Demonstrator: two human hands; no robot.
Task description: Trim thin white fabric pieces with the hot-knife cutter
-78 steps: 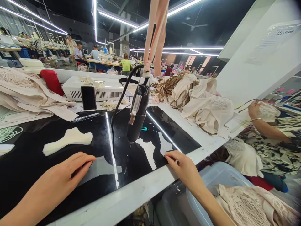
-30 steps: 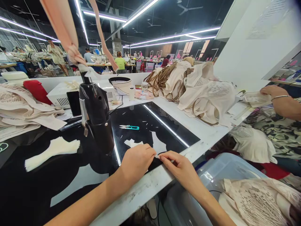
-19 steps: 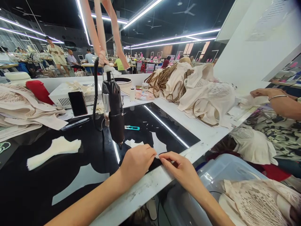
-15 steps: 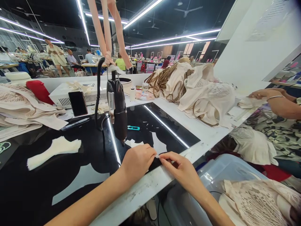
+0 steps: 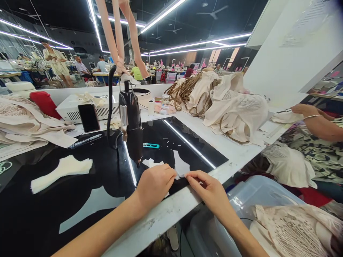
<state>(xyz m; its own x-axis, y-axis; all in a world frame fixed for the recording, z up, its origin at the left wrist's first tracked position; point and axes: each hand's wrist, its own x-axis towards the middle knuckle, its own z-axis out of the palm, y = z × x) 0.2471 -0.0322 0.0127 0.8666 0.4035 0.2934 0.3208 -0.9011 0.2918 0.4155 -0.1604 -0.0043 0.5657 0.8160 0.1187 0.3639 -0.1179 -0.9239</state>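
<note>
My left hand [image 5: 157,184] is closed in a pinch over the front edge of the black work surface [image 5: 150,221], with a tiny whitish piece showing at its fingertips. Just to its right, my right hand [image 5: 210,189] also pinches, thumb against forefinger; what lies between them is too small to make out. A narrow gap separates the two sets of fingertips. Right behind them lies a white cut piece [image 5: 181,163], and another white piece [image 5: 152,163] is partly covered by my left hand. A black handheld power tool [image 5: 132,126] hangs on pinkish fabric strips [image 5: 119,39], left of my hands.
A teal cutter [image 5: 151,145] lies beyond the hands. Leftward are a cream fabric stack [image 5: 63,171], a grey-white template [image 5: 91,207] and a phone [image 5: 88,117]. Garments [image 5: 235,107] pile at the back right. A plastic bin [image 5: 257,192] and a co-worker's hand [image 5: 305,110] are on the right.
My fingertips have drawn slightly apart, the right hand moving a little rightward. The hanging tool has swung slightly left. The co-worker's hands on the right have shifted.
</note>
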